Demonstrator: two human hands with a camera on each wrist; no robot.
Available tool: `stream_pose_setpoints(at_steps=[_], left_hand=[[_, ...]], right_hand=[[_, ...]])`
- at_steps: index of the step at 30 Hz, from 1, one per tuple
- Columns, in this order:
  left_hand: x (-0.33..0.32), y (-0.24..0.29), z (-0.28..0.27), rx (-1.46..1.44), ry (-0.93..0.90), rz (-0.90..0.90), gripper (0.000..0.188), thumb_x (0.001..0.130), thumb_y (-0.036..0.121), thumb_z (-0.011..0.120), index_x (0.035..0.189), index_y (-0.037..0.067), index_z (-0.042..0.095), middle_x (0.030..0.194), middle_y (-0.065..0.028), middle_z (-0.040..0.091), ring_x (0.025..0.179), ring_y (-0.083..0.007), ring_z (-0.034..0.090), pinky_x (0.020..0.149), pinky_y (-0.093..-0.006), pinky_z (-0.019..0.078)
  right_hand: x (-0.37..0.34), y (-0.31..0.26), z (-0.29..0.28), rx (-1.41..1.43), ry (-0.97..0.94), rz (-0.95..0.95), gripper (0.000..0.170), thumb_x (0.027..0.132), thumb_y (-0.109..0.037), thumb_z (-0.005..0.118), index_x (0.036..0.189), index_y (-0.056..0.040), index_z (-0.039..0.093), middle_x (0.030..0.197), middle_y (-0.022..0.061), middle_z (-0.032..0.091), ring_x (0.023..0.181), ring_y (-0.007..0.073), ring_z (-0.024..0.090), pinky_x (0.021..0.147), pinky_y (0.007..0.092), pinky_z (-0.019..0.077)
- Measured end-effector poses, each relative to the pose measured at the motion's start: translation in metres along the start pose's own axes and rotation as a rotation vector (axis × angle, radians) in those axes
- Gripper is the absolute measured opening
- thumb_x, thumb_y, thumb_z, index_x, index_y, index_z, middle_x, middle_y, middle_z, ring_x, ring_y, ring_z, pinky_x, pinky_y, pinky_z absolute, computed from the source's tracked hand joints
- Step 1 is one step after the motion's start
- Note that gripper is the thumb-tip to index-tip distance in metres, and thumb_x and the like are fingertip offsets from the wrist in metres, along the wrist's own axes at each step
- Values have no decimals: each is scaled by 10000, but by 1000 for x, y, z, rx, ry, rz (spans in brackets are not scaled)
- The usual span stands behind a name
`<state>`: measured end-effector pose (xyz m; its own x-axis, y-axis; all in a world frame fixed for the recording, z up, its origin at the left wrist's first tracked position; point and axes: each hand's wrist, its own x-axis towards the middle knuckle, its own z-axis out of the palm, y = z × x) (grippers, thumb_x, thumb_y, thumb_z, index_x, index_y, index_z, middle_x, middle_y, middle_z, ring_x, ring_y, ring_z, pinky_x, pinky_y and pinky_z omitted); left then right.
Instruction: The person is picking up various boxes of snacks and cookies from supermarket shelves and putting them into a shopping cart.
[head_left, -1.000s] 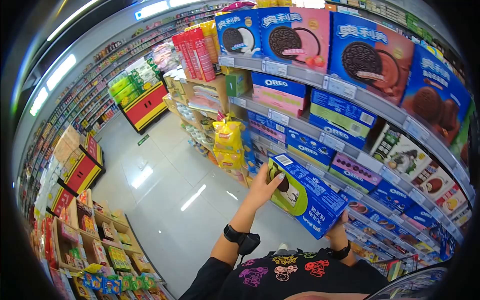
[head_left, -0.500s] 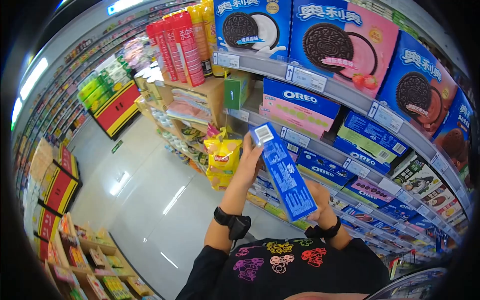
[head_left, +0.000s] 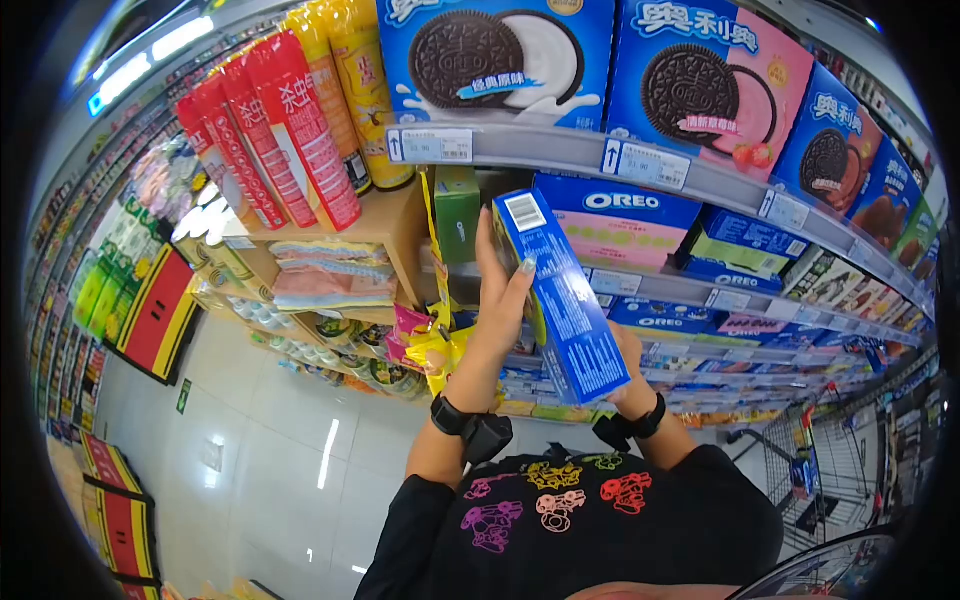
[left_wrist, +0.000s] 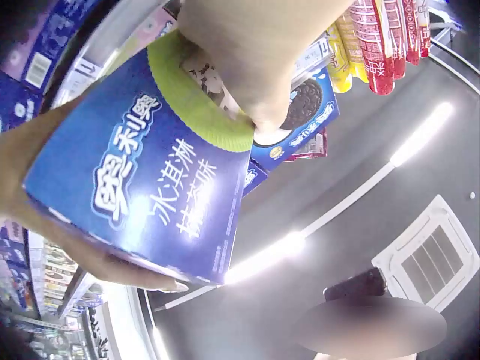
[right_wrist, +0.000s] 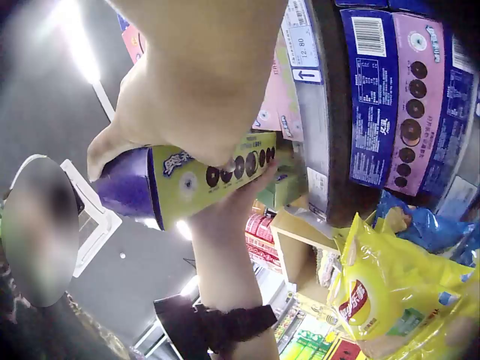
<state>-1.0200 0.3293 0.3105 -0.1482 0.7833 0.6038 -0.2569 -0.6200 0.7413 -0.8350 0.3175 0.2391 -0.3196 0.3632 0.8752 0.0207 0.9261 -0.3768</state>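
Observation:
A blue and green box of Oreo cookies point(head_left: 572, 305) is held up between both hands, its narrow printed side and barcode facing the head camera. At the barcode end, my left hand point(head_left: 503, 292) grips it, thumb over the edge. My right hand point(head_left: 627, 362) grips the lower end, partly hidden behind the box in the head view. In the left wrist view, the blue panel with white lettering point(left_wrist: 142, 165) shows, with the right-hand fingers wrapped around its edge. The right wrist view shows a green side with a row of dark cookies point(right_wrist: 225, 171).
Shelves of Oreo boxes point(head_left: 615, 215) stand just beyond the hands. To the left, red spray cans point(head_left: 290, 130) top a wooden rack point(head_left: 400, 235), with yellow chip bags point(right_wrist: 382, 292) hanging at its end. A wire shopping cart point(head_left: 815, 460) stands at the right.
The box has turned from its broad green-and-blue face to its narrow side, both hands still gripping it. The head view has shifted, with the shelf and spray cans looking larger.

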Motion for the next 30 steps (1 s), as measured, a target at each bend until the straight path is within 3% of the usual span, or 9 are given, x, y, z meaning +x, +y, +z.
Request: stream_pose_setpoints(at_steps=[7, 9, 14, 16, 19, 21, 25, 26, 30], left_hand=[[-2, 2, -12, -78, -64, -49, 865, 796, 345, 560, 1404, 10, 45, 1438, -171, 111, 1324, -263, 155, 1068, -365, 148], [-4, 5, -11, -46, -84, -33, 868, 800, 372, 547, 1404, 8, 40, 1440, -176, 104, 1328, -268, 143, 1069, -372, 140], [-11, 15, -20, 47, -186, 36, 922, 810, 496, 506, 1402, -3, 6, 1455, -197, 49, 1350, -291, 73, 1077, -393, 89], [-15, 17, -25, 63, -210, 58, 960, 802, 553, 497, 1402, -4, -4, 1460, -203, 27, 1357, -298, 42, 1080, -398, 68], [-21, 16, -34, 166, -233, 87, 978, 788, 582, 500, 1403, -2, 13, 1460, -212, 33, 1359, -317, 38, 1080, -410, 69], [-20, 16, -40, 263, -258, 113, 980, 780, 591, 504, 1405, 0, 32, 1458, -220, 46, 1359, -334, 46, 1080, -419, 77], [-24, 14, -46, 335, -259, 115, 858, 805, 355, 578, 1402, -4, 77, 1454, -223, 78, 1351, -347, 90, 1078, -413, 104], [-24, 16, -48, 412, -265, 143, 747, 850, 230, 514, 1400, -20, 74, 1456, -180, 117, 1339, -276, 169, 1067, -364, 184], [-26, 15, -53, 424, -259, 104, 682, 845, 110, 496, 1393, -30, 115, 1443, -184, 165, 1319, -270, 227, 1058, -359, 213]], right_hand=[[15, 16, 23, -531, 26, -366, 791, 783, -618, 431, 1134, 87, 514, 1060, 263, 580, 820, 329, 637, 665, 362, 522], [20, 11, 24, -360, 21, -166, 775, 781, -600, 452, 1140, 85, 513, 1058, 265, 580, 819, 335, 637, 666, 356, 520], [35, 13, 35, -250, 57, -62, 766, 782, -571, 475, 1172, 88, 493, 1099, 278, 558, 908, 345, 618, 737, 356, 503], [38, 8, 42, -71, 21, 144, 756, 784, -564, 473, 1188, 75, 487, 1115, 282, 547, 926, 347, 613, 749, 357, 500], [41, 16, 54, -89, 62, 120, 599, 797, -442, 527, 1136, 51, 517, 1099, 272, 555, 920, 351, 609, 748, 361, 497], [53, 20, 60, -334, 108, -121, 497, 783, -337, 570, 1110, 33, 514, 1070, 262, 568, 898, 352, 612, 730, 359, 503], [78, 24, 76, -487, 272, -403, 538, 713, -124, 675, 1181, -34, 425, 1071, 253, 561, 880, 361, 612, 712, 361, 517], [77, 28, 78, -538, 268, -355, 675, 659, -47, 707, 1234, -75, 354, 1113, 256, 539, 889, 381, 605, 715, 375, 520], [81, 26, 83, -588, 255, -180, 695, 622, -13, 692, 1243, -64, 385, 1131, 252, 529, 933, 399, 580, 767, 405, 498]])
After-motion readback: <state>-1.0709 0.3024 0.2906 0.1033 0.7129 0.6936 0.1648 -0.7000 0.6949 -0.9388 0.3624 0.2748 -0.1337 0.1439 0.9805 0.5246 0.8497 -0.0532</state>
